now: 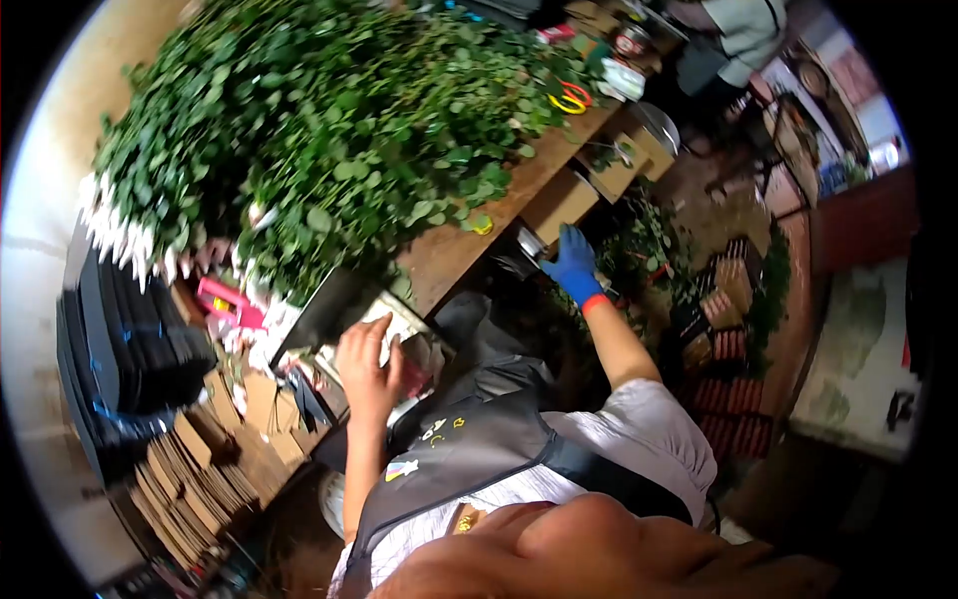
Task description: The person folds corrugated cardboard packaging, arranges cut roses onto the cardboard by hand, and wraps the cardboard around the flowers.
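My bare left hand point(369, 361) rests at a pale, open box-like holder point(401, 321) by the table's near edge, fingers stretched and slightly apart. A dark upright panel point(324, 311) stands just beyond it. My right hand point(573, 268), in a blue glove with an orange cuff, reaches out beside the table with fingers extended. Close to its thumb is a small whitish object point(530, 243); I cannot tell whether they touch. Cardboard boxes point(561, 207) sit just past that hand, below the tabletop. A large heap of leafy green stems point(359, 120) covers much of the table point(449, 255).
Yellow-and-red handled scissors point(571, 98) and a yellow roll point(482, 225) lie along the table edge. Left are stacked black sheets point(130, 334), a pink object point(232, 302) and cardboard pieces point(190, 489). Bundles point(733, 404) and cut greenery cover the floor right. Another person point(743, 40) stands beyond.
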`<state>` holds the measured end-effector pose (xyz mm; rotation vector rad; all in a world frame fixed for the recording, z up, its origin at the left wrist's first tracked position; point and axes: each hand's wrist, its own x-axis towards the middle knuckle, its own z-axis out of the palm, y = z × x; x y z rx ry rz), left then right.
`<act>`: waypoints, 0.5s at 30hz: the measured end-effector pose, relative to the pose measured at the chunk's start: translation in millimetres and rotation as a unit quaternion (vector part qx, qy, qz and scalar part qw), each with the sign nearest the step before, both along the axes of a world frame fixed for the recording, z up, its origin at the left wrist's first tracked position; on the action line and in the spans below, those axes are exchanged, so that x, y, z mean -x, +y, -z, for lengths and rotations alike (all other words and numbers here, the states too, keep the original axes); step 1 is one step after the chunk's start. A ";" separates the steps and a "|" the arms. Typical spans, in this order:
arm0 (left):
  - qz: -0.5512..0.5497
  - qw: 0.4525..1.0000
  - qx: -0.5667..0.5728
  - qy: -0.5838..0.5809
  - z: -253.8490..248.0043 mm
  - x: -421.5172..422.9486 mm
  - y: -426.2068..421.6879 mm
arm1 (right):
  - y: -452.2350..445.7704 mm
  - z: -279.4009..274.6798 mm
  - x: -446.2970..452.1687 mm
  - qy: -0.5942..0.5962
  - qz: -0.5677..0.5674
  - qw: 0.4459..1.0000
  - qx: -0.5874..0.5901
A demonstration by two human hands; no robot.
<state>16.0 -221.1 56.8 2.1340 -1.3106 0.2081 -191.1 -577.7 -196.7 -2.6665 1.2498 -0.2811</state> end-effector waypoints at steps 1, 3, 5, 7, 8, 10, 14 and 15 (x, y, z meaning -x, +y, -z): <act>0.010 0.998 -0.061 0.025 1.5 4.7 -10.4 | -10.4 3.2 -14.0 0.063 0.002 0.998 -0.007; 0.046 0.988 -0.149 0.020 4.8 6.3 -23.3 | -25.6 6.5 -28.7 0.183 -0.051 0.981 0.045; 0.033 0.984 -0.168 0.047 6.8 5.2 -26.7 | -39.0 6.6 -41.6 0.258 -0.057 0.961 0.085; 0.020 0.978 -0.194 0.070 6.8 3.4 -25.4 | -50.4 42.9 -47.8 0.269 -0.028 0.952 0.142; 0.016 0.977 -0.201 0.074 6.4 3.9 -26.5 | -52.8 49.5 -49.7 0.292 -0.033 0.951 0.097; 0.010 0.973 -0.215 0.083 3.5 7.1 -28.1 | -45.0 34.1 -55.3 0.337 -0.043 0.941 0.006; 0.013 0.977 -0.196 0.078 7.7 5.8 -31.6 | -48.8 21.7 -27.3 0.362 -0.103 0.926 -0.015; 0.025 0.979 -0.190 0.073 8.0 5.2 -34.8 | -52.1 22.5 -18.1 0.395 -0.120 0.910 -0.024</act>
